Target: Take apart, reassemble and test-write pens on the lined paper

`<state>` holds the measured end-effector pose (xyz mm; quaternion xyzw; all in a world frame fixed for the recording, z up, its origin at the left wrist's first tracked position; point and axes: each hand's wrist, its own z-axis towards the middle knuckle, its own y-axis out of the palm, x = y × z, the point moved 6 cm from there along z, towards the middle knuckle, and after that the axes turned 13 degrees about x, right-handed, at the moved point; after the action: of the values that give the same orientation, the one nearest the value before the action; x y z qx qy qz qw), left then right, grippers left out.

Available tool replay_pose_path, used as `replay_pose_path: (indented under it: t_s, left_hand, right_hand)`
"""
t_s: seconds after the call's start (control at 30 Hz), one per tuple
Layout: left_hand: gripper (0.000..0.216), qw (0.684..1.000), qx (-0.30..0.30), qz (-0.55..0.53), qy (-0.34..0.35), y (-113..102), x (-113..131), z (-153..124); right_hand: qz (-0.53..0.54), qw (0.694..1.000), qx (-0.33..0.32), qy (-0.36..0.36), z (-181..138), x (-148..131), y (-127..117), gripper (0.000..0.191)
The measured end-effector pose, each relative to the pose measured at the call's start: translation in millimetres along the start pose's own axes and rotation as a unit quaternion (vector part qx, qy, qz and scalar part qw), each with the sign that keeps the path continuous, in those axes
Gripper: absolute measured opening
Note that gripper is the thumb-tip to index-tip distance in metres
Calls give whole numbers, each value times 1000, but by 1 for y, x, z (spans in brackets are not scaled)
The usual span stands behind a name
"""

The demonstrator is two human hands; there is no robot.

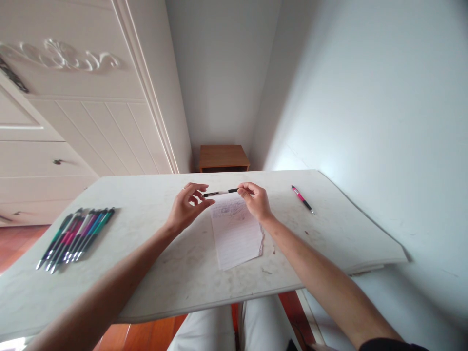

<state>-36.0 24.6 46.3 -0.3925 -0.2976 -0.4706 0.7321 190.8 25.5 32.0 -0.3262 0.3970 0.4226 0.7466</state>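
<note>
A pen [211, 194] with black end parts and a pale middle lies across the space between my two hands, above the top of a paper pad. My right hand [255, 197] pinches its black right end between thumb and fingers. Around the other end my left hand [188, 204] is curved, thumb and fingers apart; whether a finger touches the pen is hard to see. The lined paper pad [237, 239] has scribbles near its top and a ragged right edge.
Several coloured pens [75, 236] lie side by side at the table's left. A pink and black pen [302, 199] rests on the right. The white table [153, 287] meets a wall on the right; a cabinet [120, 131] and a small wooden stand [224, 155] are beyond.
</note>
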Motion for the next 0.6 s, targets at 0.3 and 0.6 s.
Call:
replay_pose_path:
  t_s: [0.3,0.6]
  left_hand:
    - [51,997,-68,21,-32,6,-6,-3]
    - [33,1000,-12,0,-21,2,-7,0]
  right_hand:
    - [10,1000,1,-5,-1,-3,0,25]
    - [2,1000,-2,-3,-1,-4,-1,24]
